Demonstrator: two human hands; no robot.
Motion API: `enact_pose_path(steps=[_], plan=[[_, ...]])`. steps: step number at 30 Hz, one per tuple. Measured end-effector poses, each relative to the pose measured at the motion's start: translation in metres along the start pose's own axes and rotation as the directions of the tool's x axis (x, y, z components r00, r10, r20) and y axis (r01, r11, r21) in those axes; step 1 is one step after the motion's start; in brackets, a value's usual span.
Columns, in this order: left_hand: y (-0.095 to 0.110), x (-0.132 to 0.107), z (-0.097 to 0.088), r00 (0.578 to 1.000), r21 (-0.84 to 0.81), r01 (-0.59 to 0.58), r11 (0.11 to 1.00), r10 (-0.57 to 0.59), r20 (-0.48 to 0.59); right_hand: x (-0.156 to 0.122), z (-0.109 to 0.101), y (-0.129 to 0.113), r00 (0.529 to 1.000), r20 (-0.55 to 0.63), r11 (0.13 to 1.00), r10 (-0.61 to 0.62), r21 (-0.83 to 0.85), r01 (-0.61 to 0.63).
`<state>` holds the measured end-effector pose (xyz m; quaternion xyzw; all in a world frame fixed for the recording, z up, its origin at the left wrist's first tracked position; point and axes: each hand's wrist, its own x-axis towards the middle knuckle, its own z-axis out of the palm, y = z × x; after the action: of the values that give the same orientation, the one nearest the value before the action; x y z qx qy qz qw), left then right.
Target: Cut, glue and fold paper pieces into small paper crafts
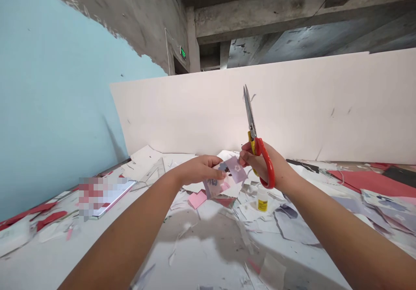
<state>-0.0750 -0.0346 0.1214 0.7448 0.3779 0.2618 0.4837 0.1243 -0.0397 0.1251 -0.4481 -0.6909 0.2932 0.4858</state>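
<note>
My left hand (203, 169) pinches a piece of flower-patterned paper (213, 187) between thumb and fingers, above the littered table. Closed round the handles of the scissors (266, 164), my right hand (260, 158) is to the right of the paper. These scissors have red and yellow handles, and their metal blades point upward, nearly together. Fingertips of the right hand also touch a small lilac piece with a white flower (238, 169), which overlaps the patterned paper. Below the hands are a pink square of paper (197, 199) and a small bottle with a yellow label (262, 201).
Paper scraps and strips litter the table (182, 255). A phone-like flat device (113, 200), partly blurred out, lies at the left. Red sheets (373, 183) and patterned sheets (386, 205) are on the right. A pale upright panel (182, 117) borders the far edge.
</note>
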Motion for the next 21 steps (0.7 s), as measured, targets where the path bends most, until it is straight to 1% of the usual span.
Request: enact_pose_path(steps=[3, 8, 10, 11, 13, 16, 18, 19, 21], plan=[[-0.002, 0.004, -0.008, 0.998, -0.087, -0.013, 0.996, 0.007, -0.069, 0.008, -0.001, -0.007, 0.998, -0.058, 1.000, 0.005, 0.006, -0.004], [-0.017, 0.016, -0.024, 0.992, -0.190, 0.013, 0.982, -0.036, -0.118, 0.018, 0.001, -0.013, 0.996, -0.087, 0.999, 0.030, 0.029, -0.027], [-0.022, 0.024, -0.027, 0.982, -0.253, -0.035, 0.967, -0.013, -0.186, 0.024, 0.005, -0.012, 0.996, -0.084, 0.998, 0.040, 0.050, -0.036], [-0.024, 0.028, -0.028, 0.971, -0.281, -0.081, 0.956, 0.012, -0.238, 0.027, 0.008, -0.010, 0.996, -0.081, 0.997, 0.044, 0.064, -0.039], [-0.025, 0.036, -0.026, 0.930, -0.320, -0.197, 0.927, 0.073, -0.361, 0.033, 0.014, -0.004, 0.996, -0.074, 0.994, 0.051, 0.099, -0.044], [-0.022, 0.045, -0.020, 0.834, -0.325, -0.360, 0.875, 0.146, -0.532, 0.038, 0.024, 0.008, 0.997, -0.044, 0.986, 0.066, 0.157, -0.058], [-0.019, 0.047, -0.013, 0.779, -0.310, -0.425, 0.851, 0.169, -0.603, 0.038, 0.028, 0.015, 0.997, -0.016, 0.980, 0.080, 0.186, -0.076], [-0.017, 0.047, -0.010, 0.760, -0.301, -0.444, 0.844, 0.177, -0.625, 0.038, 0.029, 0.018, 0.996, -0.002, 0.977, 0.087, 0.198, -0.085], [-0.013, 0.046, -0.004, 0.739, -0.285, -0.464, 0.839, 0.189, -0.646, 0.037, 0.029, 0.022, 0.995, 0.014, 0.970, 0.098, 0.221, -0.099]])
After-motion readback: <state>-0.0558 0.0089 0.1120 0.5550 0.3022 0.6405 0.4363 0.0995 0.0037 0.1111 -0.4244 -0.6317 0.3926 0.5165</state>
